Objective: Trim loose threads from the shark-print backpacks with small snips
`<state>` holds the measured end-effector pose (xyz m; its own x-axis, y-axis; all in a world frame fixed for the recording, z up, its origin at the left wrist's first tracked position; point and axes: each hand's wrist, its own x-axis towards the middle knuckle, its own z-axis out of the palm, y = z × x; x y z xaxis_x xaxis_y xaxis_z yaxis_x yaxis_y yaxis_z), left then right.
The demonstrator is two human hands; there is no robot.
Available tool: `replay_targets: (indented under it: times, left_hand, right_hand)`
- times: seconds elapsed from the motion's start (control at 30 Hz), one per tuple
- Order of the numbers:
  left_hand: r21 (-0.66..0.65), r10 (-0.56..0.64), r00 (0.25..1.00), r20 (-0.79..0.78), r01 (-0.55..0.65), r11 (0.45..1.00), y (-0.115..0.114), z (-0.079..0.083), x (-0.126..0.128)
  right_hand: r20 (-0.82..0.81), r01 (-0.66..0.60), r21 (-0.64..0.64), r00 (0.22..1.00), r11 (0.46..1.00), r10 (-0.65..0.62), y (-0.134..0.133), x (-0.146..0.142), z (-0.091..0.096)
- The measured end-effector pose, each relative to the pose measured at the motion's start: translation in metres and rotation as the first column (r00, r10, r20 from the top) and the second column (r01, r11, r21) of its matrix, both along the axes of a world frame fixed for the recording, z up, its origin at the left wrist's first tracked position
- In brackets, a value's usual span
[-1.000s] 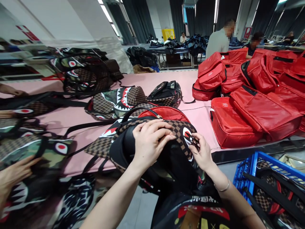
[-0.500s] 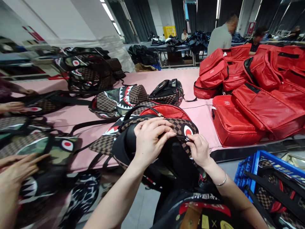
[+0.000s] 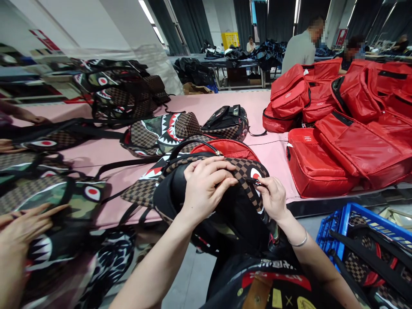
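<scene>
A brown checkered backpack [image 3: 246, 165] with a red-and-white eye patch and black back padding is propped at the table's near edge. My left hand [image 3: 207, 184] pinches its upper checkered edge, thumb against fingers. Close to the eye patch, my right hand [image 3: 273, 197] is closed on a small black pointed tool [image 3: 252, 180] with white marks; its exact kind is unclear. The tool's tip points left, toward my left fingers. Behind my hands show the red lining [image 3: 230, 149] and a black carrying handle [image 3: 185, 146].
Red bags [image 3: 325, 167] are piled on the pink table [image 3: 273, 150] at right. Other patterned backpacks [image 3: 167, 131] lie behind and to the left. A blue crate [image 3: 333, 227] holding checkered bags stands lower right. Another person's hand [image 3: 28, 223] rests on a camouflage bag at left.
My right hand has moved slightly right and away from my left hand, and the small tool now lies over the checkered cloth. My left hand keeps its pinch.
</scene>
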<state>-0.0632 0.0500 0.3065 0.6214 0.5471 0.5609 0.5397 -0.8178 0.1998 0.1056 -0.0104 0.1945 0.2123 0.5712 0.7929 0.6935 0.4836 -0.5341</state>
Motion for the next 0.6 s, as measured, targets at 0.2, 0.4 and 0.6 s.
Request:
replay_targets:
  times: [0.2,0.4,0.6]
  left_hand:
    - [-0.057,0.040,0.994,0.100,-0.035,0.998,-0.001,-0.001,-0.001]
    - [-0.065,0.081,0.992,0.100,-0.074,0.995,-0.004,0.000,0.004]
    - [-0.062,0.078,0.980,0.181,-0.068,0.996,-0.002,-0.003,0.006]
  right_hand:
    - [0.002,-0.039,-0.012,0.999,0.999,0.039,-0.001,0.000,-0.005]
    - [0.066,-0.051,0.020,0.997,0.999,0.049,0.002,-0.007,-0.001]
    - [0.036,-0.034,0.031,0.999,0.999,0.033,0.004,-0.010,-0.002]
